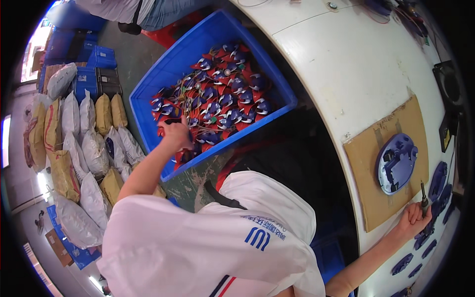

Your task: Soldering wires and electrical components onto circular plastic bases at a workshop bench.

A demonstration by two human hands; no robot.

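Note:
My left hand (174, 132) reaches down into a blue plastic bin (168, 74) on the floor. Its fingers close on one of the many red-and-blue parts with thin wires (222, 99). My right hand (413, 220) rests on the white worktable (346, 69), gripping a dark pen-like tool (424, 197) that points upward. A round blue plastic housing (397, 162) lies on a cardboard sheet (381, 148) just left of that hand. My white shirt fills the lower middle of the view.
Several blue parts (435, 208) lie in a row at the table's right edge. Filled white and yellow sacks (84, 143) and stacked blue crates (94, 69) cover the floor on the left. Another person (143, 12) sits beyond the bin.

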